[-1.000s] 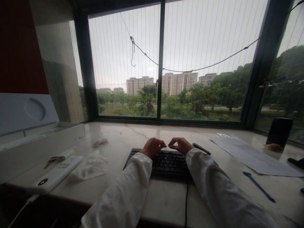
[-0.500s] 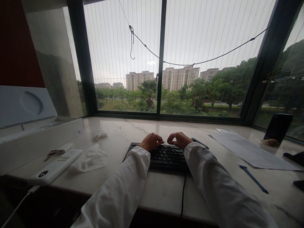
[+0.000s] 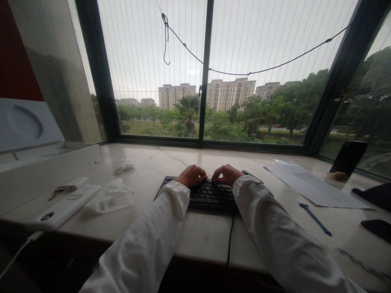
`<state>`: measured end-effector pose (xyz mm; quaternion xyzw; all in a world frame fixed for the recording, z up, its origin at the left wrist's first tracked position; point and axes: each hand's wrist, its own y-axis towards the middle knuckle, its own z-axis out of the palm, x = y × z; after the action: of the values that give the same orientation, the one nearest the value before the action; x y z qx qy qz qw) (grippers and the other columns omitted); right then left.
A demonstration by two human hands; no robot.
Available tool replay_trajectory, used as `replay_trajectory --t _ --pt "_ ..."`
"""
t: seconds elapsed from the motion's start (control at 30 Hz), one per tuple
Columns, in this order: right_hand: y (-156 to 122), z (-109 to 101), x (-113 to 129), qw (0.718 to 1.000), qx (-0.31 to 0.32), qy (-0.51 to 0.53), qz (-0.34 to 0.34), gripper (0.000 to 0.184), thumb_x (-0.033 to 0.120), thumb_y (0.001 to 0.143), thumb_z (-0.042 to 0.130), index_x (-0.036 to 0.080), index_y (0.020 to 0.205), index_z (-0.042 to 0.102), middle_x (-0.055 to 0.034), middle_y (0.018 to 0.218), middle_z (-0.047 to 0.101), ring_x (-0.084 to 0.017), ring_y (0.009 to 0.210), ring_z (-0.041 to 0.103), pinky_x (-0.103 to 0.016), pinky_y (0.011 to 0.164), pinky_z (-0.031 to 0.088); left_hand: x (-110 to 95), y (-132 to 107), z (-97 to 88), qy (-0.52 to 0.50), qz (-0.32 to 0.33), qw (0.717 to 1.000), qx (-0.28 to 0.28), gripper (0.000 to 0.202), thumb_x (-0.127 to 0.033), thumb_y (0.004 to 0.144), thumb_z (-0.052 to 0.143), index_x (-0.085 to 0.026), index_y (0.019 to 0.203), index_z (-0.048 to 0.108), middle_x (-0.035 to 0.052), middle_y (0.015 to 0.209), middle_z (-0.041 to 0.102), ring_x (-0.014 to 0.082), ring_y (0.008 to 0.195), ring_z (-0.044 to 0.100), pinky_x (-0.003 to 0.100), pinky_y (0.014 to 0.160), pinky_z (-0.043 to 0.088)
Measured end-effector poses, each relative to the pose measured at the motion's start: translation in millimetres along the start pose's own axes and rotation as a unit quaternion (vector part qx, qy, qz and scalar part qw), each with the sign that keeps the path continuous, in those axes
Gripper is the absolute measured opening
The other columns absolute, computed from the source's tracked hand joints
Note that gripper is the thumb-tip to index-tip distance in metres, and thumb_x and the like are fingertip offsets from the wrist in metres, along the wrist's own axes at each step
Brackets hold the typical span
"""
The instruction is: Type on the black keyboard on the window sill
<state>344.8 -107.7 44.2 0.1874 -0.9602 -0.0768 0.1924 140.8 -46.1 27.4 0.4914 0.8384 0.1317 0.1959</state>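
Observation:
A black keyboard (image 3: 210, 195) lies on the pale marble sill (image 3: 201, 236) in front of me. Both my hands hover over its far rows, in white sleeves. My left hand (image 3: 192, 176) and my right hand (image 3: 226, 174) are curled, fingers bent in, and their tips almost meet above the middle keys. Whatever sits between the fingertips is too small to make out. A black pen (image 3: 252, 176) lies just behind my right hand.
An open white box (image 3: 45, 171) stands at left, with keys (image 3: 62, 188), a white flat device (image 3: 62, 207) and tissues (image 3: 111, 197) beside it. Papers (image 3: 314, 185), a blue pen (image 3: 315, 219) and an upright dark phone (image 3: 348, 158) lie at right. A window runs along the back.
My view has tilted up and shifted right, so everything sits lower and further left in the picture. My hands have sunk closer to the keys and stay curled together.

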Motion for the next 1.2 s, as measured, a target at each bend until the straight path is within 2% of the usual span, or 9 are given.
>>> replay_trajectory --t 0.23,0.6,0.77,0.9,1.07,1.2 --pt "-0.4 -1.8 7.4 0.999 0.006 -0.054 0.001 0.017 0.019 0.068 0.064 0.027 0.080 0.074 0.0017 0.077 0.072 -0.014 0.073 0.065 -0.022 0.075 0.046 0.2 0.0 -0.5 0.015 0.019 1.000 -0.004 0.025 -0.037 0.082 0.051 -0.026 0.087 0.072 0.0029 0.082 0.071 0.0177 0.077 0.063 0.025 0.069 0.044" --pt "-5.7 -6.9 35.9 0.985 0.012 -0.151 0.083 0.021 0.017 0.066 0.064 0.031 0.079 0.074 0.0011 0.081 0.071 -0.015 0.074 0.063 -0.022 0.066 0.043 1.6 0.6 1.3 0.014 0.013 1.000 -0.003 0.025 -0.037 0.083 0.050 -0.026 0.086 0.072 0.0014 0.082 0.071 0.0169 0.076 0.063 0.025 0.070 0.042" --pt "-5.0 -10.8 43.2 0.973 0.046 -0.194 0.112 0.024 0.019 0.068 0.062 0.031 0.086 0.073 -0.0010 0.089 0.069 -0.016 0.080 0.064 -0.022 0.069 0.043 2.7 0.6 0.7 0.024 0.016 1.000 0.012 0.028 -0.038 0.084 0.048 -0.024 0.088 0.072 0.0027 0.083 0.071 0.0174 0.078 0.063 0.025 0.071 0.042" --pt "-6.9 -13.6 56.1 0.956 0.091 -0.256 0.115 0.031 0.023 0.069 0.059 0.034 0.096 0.071 -0.0051 0.098 0.068 -0.020 0.084 0.064 -0.028 0.069 0.046 4.4 0.9 1.1 0.015 0.021 1.000 0.017 0.027 -0.037 0.084 0.047 -0.024 0.086 0.071 0.0023 0.083 0.071 0.0173 0.078 0.063 0.025 0.071 0.042" --pt "-9.2 -6.8 70.6 0.943 0.106 -0.292 0.116 0.035 0.028 0.067 0.058 0.028 0.100 0.071 -0.0110 0.101 0.066 -0.025 0.086 0.064 -0.033 0.069 0.049 5.5 1.5 2.0 0.017 0.023 0.999 0.026 0.028 -0.037 0.084 0.046 -0.024 0.085 0.070 0.0022 0.084 0.071 0.0176 0.078 0.063 0.025 0.069 0.041" --pt "-7.4 -4.3 71.2 0.944 0.100 -0.290 0.123 0.036 0.031 0.066 0.058 0.025 0.100 0.070 -0.0115 0.101 0.066 -0.026 0.087 0.064 -0.033 0.069 0.050 5.0 1.7 1.7 0.019 0.016 0.999 0.029 0.028 -0.038 0.084 0.046 -0.024 0.085 0.070 0.0022 0.084 0.071 0.0171 0.077 0.063 0.024 0.069 0.040"
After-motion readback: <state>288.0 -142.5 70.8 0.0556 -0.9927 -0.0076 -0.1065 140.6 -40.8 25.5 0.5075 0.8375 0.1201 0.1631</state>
